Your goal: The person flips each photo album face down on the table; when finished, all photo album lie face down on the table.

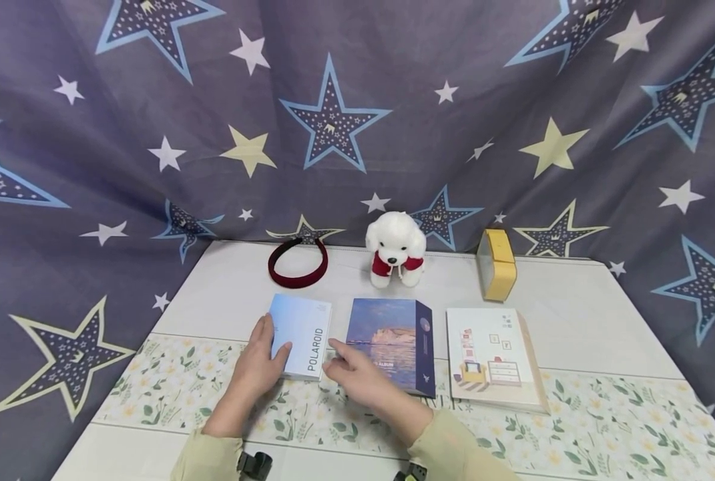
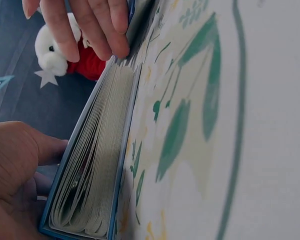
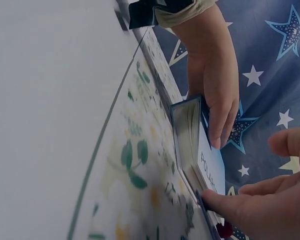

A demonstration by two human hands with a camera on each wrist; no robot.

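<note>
A light blue photo album marked POLAROID lies flat on the table, page edges showing in the left wrist view. My left hand holds it at its left side, thumb on the cover and fingers along the spine. Beside the album's right edge is my right hand, its index finger extended and its fingertips close to that edge. Under the right hand's reach lies a second album with a painted seaside cover and dark spine, partly hidden by that hand.
Farther right rests a thick album with a furniture drawing. Behind stand a white plush dog in red, a dark red headband and a yellow box. A starry curtain hangs at the table's back edge.
</note>
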